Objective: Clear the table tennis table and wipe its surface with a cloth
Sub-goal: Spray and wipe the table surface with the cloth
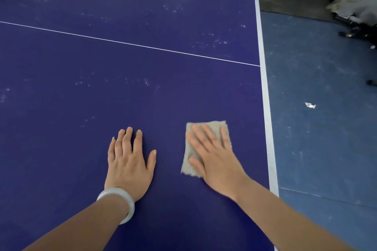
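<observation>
The right hand (214, 155) is pressing flat, fingers straight, on a beige cloth (201, 146) lying near the blue tabletop's (122, 57) white right edge. The left hand (129, 161), a pale bangle (120, 203) on its wrist, is resting open beside it, holding nothing. Whitish dust specks are dotting the surface beyond.

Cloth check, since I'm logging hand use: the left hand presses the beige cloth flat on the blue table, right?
No. The head view shows the right hand pressing the beige cloth flat on the blue table; the left hand rests bare beside it.
</observation>
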Demonstrator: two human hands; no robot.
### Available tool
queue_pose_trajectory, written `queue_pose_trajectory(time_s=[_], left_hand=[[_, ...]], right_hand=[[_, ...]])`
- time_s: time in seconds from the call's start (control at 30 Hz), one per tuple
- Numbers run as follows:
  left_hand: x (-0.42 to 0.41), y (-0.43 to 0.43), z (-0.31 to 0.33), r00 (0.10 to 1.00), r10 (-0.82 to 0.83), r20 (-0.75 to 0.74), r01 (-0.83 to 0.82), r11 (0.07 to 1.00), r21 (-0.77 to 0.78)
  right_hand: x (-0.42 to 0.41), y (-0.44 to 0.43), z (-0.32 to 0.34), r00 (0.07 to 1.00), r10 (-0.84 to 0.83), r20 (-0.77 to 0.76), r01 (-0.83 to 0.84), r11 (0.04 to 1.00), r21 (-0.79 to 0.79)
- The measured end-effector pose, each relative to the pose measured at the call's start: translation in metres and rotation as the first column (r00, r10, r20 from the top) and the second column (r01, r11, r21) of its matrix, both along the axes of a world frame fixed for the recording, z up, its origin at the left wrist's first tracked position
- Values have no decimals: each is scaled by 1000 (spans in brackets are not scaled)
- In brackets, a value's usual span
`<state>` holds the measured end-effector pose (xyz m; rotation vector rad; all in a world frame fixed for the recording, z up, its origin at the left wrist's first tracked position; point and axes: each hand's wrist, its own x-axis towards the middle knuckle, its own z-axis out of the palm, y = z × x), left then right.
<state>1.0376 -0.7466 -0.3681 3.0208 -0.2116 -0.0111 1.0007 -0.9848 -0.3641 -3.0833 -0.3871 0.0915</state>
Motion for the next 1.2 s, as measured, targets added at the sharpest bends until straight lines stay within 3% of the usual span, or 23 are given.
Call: queue_pose_trajectory(time_s=[0.07, 0.1, 0.17, 0.27, 0.37, 0.43, 0.5, 0.57, 0.77, 0.97, 1.1, 1.2], left_hand=[[0, 0, 1, 1000, -1, 10, 1, 1000, 3], [0, -1, 2, 1000, -1, 7, 1, 1000, 4], [0, -1, 2, 1000, 2, 2, -2, 1000, 14], [0, -1, 1, 1000, 0, 5, 0, 1000, 16], [-1, 0, 1, 1000, 1, -3, -1, 1000, 13], [-1, 0, 2, 1000, 2, -3, -2, 1000, 10], [-1, 0, 2, 1000, 6, -8, -6, 1000, -2], [-1, 0, 3, 1000, 4, -15, -4, 1000, -9], [0, 0, 6, 999, -17, -32, 17, 1000, -13], [-1, 7, 9, 997, -54, -46, 49, 994, -103], [0, 39, 21, 990, -133, -38, 107, 912, -396], [-1, 107, 24, 997, -46, 57, 63, 941, -331]], right_hand=[[-8, -14, 0, 994, 109, -22, -110, 994, -23], [-4, -29, 1, 997, 83, -9, -83, 996, -29], [10, -64, -2, 993, -120, 12, 120, 993, -18], [39, -94, -3, 871, -492, 6, 492, 871, 9], [64, -57, 1, 754, -656, -38, 657, 752, 51], [65, -13, 2, 838, -545, -39, 546, 835, 73], [45, 29, 1, 958, -288, 1, 287, 956, 69], [15, 49, -2, 984, -169, 51, 167, 985, 45], [-31, 68, -10, 880, -465, 99, 466, 885, 15], [-2, 87, -11, 861, -504, 69, 504, 864, 16], [-3, 87, -10, 865, -497, 69, 497, 867, 26], [-4, 86, -10, 859, -506, 81, 506, 862, 20]])
